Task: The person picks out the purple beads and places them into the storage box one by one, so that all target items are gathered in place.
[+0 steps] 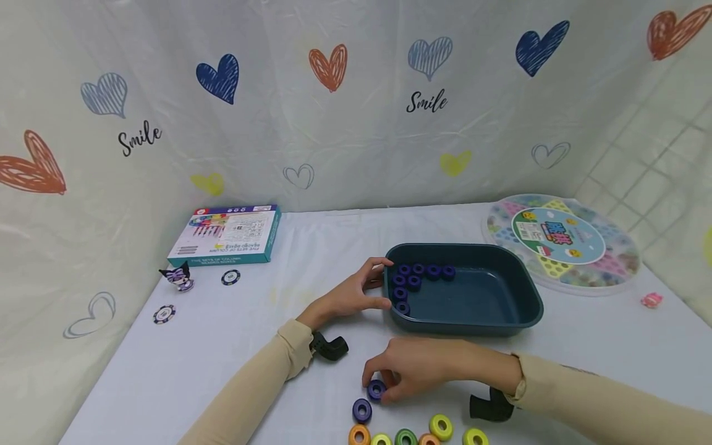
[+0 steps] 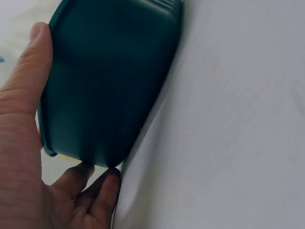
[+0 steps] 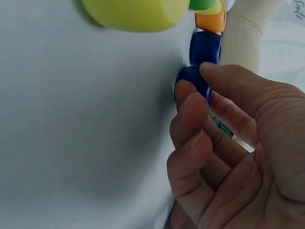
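Note:
A dark teal tray (image 1: 473, 327) stands on the white cloth, with several purple ring beads (image 1: 400, 293) lined up along its left and back walls. My left hand (image 1: 356, 293) holds its left end, thumb at the front corner and fingers at the back; the left wrist view shows the thumb (image 2: 35, 57) along the tray's wall (image 2: 109, 81). In front of the tray, my right hand (image 1: 417, 368) pinches a purple ring bead (image 1: 376, 390) between thumb and fingers, low at the cloth. Another purple bead (image 1: 362, 411) lies just beside it.
Along the front edge lie an orange bead (image 1: 359, 434), a green bead (image 1: 406, 437) and several yellow ones, including a yellow bead (image 1: 441, 427). A box (image 1: 228, 235), a small figurine (image 1: 179, 277) and poker chips (image 1: 230, 277) are at left. A round game board (image 1: 562, 241) stands back right.

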The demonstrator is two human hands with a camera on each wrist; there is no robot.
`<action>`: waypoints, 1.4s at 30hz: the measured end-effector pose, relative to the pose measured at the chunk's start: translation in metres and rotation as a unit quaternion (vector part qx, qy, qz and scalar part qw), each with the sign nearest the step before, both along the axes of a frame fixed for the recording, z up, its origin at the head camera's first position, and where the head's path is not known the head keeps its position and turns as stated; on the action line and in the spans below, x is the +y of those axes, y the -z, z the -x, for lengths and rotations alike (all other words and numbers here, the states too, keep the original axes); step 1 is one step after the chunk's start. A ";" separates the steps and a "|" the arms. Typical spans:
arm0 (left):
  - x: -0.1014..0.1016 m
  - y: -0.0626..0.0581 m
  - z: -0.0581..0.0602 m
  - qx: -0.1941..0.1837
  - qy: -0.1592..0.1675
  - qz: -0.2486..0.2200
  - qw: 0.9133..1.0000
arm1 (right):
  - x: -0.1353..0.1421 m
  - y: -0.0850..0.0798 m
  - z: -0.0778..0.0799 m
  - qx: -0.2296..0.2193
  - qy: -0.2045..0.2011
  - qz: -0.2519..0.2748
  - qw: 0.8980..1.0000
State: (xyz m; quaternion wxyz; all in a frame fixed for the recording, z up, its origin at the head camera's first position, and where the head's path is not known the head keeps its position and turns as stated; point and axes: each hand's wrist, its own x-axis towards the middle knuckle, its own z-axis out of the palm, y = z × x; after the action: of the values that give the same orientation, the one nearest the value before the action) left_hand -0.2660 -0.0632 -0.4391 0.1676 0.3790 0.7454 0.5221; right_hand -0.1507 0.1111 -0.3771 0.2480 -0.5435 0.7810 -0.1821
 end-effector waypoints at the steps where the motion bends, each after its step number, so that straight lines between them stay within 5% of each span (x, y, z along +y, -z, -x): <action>1: 0.000 0.000 0.000 -0.002 0.000 0.001 1.000 | 0.002 0.001 0.000 -0.009 0.001 0.004 1.000; 10: -0.002 -0.027 -0.014 -0.020 0.018 0.005 1.000 | 0.026 0.011 0.003 -0.138 0.024 0.033 0.990; 19: -0.001 -0.032 -0.018 -0.019 0.018 0.001 1.000 | 0.048 0.011 0.001 -0.247 0.077 0.044 0.965; 32: 0.000 -0.027 -0.015 -0.019 0.007 0.006 1.000 | 0.078 -0.025 0.005 -0.238 0.142 0.082 0.957; 38: 0.000 -0.001 -0.002 -0.010 -0.012 0.010 1.000 | 0.092 -0.042 0.026 -0.223 0.182 0.104 0.952; 42: 0.000 0.000 -0.002 -0.006 -0.018 0.011 1.000 | 0.102 -0.043 0.045 -0.194 0.222 0.096 0.951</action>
State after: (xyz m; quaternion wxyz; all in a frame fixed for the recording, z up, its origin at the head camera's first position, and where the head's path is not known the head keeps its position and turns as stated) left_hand -0.2637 -0.0631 -0.4391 0.1665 0.3604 0.7572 0.5186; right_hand -0.1960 0.2133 -0.3342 0.2945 -0.3319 0.7976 -0.4086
